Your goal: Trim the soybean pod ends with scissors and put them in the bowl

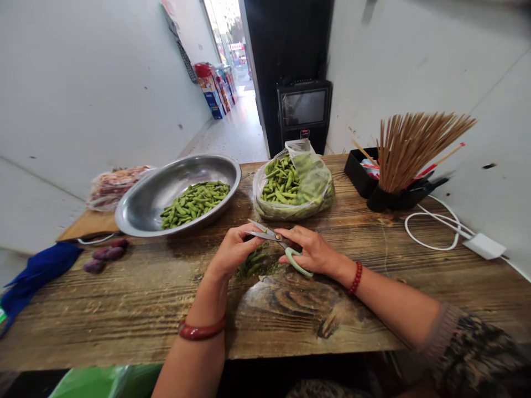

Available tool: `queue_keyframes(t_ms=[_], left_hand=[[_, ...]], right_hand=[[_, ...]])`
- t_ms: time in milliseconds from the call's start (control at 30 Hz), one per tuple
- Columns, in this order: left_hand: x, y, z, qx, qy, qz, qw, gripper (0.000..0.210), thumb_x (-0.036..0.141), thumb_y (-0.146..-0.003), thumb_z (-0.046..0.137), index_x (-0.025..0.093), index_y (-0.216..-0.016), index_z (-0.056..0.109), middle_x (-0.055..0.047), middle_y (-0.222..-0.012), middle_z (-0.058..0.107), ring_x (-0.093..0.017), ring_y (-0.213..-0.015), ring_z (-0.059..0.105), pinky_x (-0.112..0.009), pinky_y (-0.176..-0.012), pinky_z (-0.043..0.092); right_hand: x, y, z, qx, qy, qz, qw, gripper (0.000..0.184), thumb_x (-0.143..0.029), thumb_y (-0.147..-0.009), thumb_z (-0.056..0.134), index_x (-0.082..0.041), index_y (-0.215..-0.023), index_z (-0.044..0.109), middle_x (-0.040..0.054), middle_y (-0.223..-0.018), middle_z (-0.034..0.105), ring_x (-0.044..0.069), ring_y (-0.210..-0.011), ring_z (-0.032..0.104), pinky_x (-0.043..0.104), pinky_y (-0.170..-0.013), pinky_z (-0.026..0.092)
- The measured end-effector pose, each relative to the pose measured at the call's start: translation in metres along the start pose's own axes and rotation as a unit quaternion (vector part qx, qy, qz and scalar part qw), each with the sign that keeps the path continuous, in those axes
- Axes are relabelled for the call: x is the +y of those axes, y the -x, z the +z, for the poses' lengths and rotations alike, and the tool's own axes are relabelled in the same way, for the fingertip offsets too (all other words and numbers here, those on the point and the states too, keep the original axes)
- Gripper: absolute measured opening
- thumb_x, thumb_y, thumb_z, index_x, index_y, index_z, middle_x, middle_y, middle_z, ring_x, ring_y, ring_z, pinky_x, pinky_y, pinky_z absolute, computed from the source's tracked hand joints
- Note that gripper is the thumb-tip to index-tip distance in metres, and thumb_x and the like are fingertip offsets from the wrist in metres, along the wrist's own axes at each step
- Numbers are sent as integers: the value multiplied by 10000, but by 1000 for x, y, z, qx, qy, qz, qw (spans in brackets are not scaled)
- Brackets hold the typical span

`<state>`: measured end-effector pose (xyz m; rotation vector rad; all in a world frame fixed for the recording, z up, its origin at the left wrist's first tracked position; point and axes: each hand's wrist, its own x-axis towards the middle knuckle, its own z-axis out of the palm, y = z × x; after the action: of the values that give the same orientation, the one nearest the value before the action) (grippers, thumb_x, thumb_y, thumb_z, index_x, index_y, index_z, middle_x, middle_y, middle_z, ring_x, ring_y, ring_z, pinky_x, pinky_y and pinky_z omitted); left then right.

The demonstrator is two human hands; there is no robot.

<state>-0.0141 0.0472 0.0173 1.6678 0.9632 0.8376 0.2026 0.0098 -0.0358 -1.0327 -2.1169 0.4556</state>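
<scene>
Nr bag [313, 182] edge — R hand [310, 247], scissors [277, 237]

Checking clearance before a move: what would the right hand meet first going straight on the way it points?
Probably the left hand, just ahead, with the scissors in the right hand reaching toward it; one view leaves the exact depth unclear.

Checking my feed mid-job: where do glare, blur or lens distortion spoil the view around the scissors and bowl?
Head view: the doorway is washed out by daylight; a pale sheen lies on the wooden table just this side of the scissors, whose outline stays readable; the metal bowl shows soft reflections and looks stretched sideways; the patterned sleeve looks soft.
</scene>
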Motion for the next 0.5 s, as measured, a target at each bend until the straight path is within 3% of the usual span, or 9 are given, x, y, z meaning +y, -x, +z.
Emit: queue_keyframes(t_ms=[500], left_hand=[[-2,-2,-7,30,18,-10,999,107,250,-714,723,155,-758,743,-46,-770,680,-171,-756,578,-269,-758,440]], right_hand=[[-1,0,2,16,-4,10,1000,623,-419,-765,725,-153,-1295,534,63,-864,650,161,-711,586,274,-694,494]])
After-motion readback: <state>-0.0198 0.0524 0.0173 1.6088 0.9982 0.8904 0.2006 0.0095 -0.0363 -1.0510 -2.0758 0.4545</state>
